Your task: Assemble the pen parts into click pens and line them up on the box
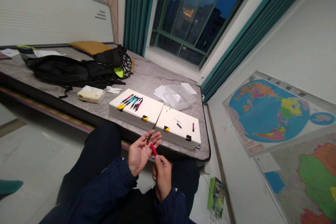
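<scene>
My left hand (138,155) is palm up in front of the boxes, fingers mostly stretched. A dark pen part (149,138) is held at its fingers, and a small pale piece lies on the palm, too small to name. My right hand (162,176) is closed around a red pen barrel (153,149), whose end points over the left palm. Beyond my hands, several pens (133,102) lie in a row on the left white box (152,110). The right white box (160,120) carries a red pen part (193,127), a black pen part (179,125) and tiny loose pieces.
Both boxes stand at the front edge of a grey bed (141,70). Behind them are a translucent plastic tray (183,101) and white papers. A tissue pack (91,94) and a black backpack (70,70) lie to the left. Wall maps (267,108) hang at right.
</scene>
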`<state>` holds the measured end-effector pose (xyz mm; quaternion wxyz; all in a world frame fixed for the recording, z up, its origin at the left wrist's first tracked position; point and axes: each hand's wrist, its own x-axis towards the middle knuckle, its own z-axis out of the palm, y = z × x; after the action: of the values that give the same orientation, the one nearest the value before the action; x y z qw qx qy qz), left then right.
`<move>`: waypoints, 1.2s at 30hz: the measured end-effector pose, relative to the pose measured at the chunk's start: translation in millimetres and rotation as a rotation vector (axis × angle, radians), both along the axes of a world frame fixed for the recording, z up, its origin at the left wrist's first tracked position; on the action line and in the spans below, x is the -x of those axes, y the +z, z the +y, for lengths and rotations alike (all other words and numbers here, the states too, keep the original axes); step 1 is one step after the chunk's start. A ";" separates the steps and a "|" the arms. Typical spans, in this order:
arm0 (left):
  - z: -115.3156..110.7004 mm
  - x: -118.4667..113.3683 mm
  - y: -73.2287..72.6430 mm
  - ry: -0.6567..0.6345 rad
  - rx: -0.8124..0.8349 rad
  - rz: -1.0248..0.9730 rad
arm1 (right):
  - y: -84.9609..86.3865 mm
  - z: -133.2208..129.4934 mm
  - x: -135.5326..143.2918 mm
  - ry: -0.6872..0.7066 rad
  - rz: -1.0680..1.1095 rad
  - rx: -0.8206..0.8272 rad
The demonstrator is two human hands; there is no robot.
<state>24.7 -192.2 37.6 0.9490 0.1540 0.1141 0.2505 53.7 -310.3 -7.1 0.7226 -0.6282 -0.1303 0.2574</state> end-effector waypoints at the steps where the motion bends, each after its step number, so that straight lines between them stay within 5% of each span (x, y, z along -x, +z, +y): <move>1: 0.7 0.2 0.2 -0.008 0.013 -0.008 | 0.3 -0.5 -0.1 0.023 0.071 -0.031; 5: 4.7 0.4 3.7 -0.034 0.072 -0.007 | -0.2 -3.2 0.7 0.067 0.149 -0.048; 16: 7.1 -0.7 5.6 0.015 -0.039 0.017 | 12.1 -5.3 7.4 0.025 -0.360 0.186; 36: -1.7 -2.3 6.0 -0.003 -0.082 0.053 | 1.9 5.2 22.4 -0.010 -0.203 0.119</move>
<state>27.0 -193.9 43.6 0.9389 0.1995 0.1284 0.2494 31.2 -305.1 -5.2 0.6685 -0.6933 -0.1843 0.1959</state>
